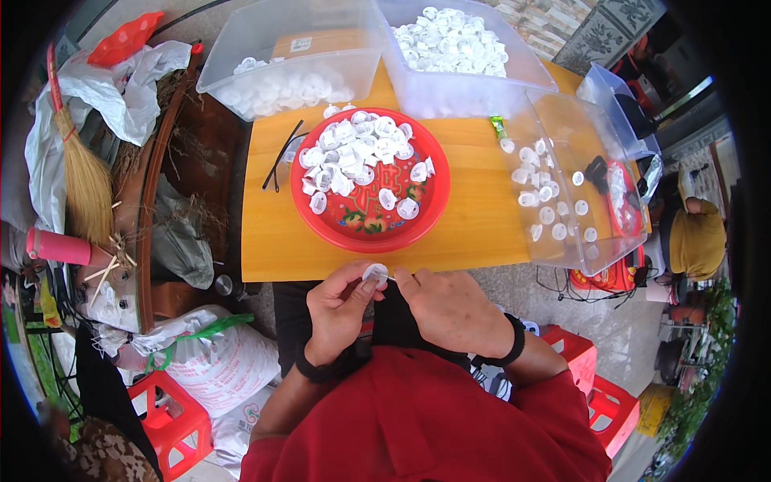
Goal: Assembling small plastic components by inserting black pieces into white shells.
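Observation:
Between the thumb and fingers of my left hand [338, 308] is a small white round plastic piece [374, 271], held just off the table's front edge. My right hand [454, 312] is closed beside it, pinching a thin pale stick-like tool [391, 278] whose end meets the piece; most of it is hidden by the fingers. Beyond both hands, a red round tray [371, 238] with a printed pattern rests on the table, bearing a heap of similar white plastic pieces [353, 149]. A few lie apart on its right side.
On the wooden table [474, 217] stand a clear bin [217, 71] at back left, a fuller bin [450, 100] behind the tray, and a clear box [526, 233] with scattered pieces at right. Black glasses [285, 149] lie left of the tray. Red stools [173, 414] flank me.

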`<state>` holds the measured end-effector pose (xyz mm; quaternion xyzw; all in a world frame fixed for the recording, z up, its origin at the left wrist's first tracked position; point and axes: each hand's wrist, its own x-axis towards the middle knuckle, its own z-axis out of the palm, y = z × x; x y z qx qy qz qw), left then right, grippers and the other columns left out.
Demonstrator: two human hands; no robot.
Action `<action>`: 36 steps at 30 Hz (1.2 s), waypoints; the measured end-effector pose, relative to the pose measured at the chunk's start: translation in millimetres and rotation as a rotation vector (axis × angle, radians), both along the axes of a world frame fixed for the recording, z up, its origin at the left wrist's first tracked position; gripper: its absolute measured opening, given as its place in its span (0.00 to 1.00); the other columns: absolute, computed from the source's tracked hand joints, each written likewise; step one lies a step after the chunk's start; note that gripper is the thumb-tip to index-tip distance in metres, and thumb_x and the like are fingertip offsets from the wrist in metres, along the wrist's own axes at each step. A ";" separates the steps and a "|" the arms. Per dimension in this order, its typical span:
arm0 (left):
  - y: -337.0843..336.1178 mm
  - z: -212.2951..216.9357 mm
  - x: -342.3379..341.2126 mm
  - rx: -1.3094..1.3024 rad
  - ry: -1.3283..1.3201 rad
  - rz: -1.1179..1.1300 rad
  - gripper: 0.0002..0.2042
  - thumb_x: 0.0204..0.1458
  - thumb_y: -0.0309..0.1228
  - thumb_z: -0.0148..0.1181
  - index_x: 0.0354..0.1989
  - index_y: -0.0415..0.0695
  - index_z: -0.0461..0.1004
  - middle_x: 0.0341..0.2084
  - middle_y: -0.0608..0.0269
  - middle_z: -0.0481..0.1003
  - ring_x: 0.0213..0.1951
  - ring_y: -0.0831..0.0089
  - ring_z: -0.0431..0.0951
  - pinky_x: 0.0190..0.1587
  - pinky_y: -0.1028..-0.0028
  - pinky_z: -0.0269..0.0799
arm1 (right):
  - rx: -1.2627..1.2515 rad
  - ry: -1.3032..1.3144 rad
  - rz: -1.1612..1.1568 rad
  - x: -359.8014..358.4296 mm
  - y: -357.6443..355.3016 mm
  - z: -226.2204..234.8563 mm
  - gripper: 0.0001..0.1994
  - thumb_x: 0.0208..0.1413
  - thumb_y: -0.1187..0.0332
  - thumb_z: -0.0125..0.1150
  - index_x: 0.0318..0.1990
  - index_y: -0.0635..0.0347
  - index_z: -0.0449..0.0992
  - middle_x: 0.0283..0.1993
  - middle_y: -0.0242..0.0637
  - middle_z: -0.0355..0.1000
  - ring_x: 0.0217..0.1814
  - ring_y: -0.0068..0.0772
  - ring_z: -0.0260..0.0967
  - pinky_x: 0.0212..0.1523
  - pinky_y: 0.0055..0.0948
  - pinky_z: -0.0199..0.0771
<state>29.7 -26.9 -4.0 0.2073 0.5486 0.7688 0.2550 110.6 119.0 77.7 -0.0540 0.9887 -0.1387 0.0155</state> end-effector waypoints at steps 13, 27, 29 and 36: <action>-0.3 -2.2 -4.9 0.093 -0.112 0.020 0.09 0.52 0.19 0.51 0.41 0.32 0.70 0.34 0.57 0.75 0.34 0.73 0.75 0.36 0.77 0.73 | -0.208 -0.052 -0.154 10.6 -0.8 7.8 0.21 0.41 0.77 0.49 0.47 0.73 0.66 0.30 0.49 0.68 0.34 0.48 0.68 0.33 0.39 0.69; -2.7 -1.7 1.1 0.061 -0.107 -0.019 0.10 0.52 0.20 0.52 0.43 0.32 0.70 0.35 0.57 0.75 0.34 0.74 0.75 0.37 0.77 0.73 | -0.026 0.060 -0.070 13.3 -3.9 3.6 0.20 0.41 0.74 0.52 0.45 0.74 0.67 0.25 0.43 0.66 0.25 0.39 0.69 0.25 0.33 0.69; -3.5 -4.1 1.2 0.041 -0.101 -0.018 0.10 0.52 0.18 0.52 0.43 0.32 0.70 0.34 0.56 0.75 0.33 0.75 0.75 0.36 0.77 0.73 | 0.050 0.092 -0.020 11.4 -5.6 7.4 0.19 0.41 0.74 0.52 0.43 0.75 0.68 0.24 0.42 0.66 0.24 0.38 0.68 0.23 0.32 0.68; -5.6 -3.7 3.6 0.024 -0.095 0.026 0.10 0.50 0.16 0.53 0.41 0.32 0.71 0.32 0.57 0.75 0.31 0.76 0.75 0.33 0.79 0.73 | 0.359 -0.013 0.166 3.8 -14.6 15.0 0.23 0.39 0.72 0.52 0.46 0.76 0.68 0.25 0.38 0.64 0.26 0.32 0.64 0.21 0.26 0.62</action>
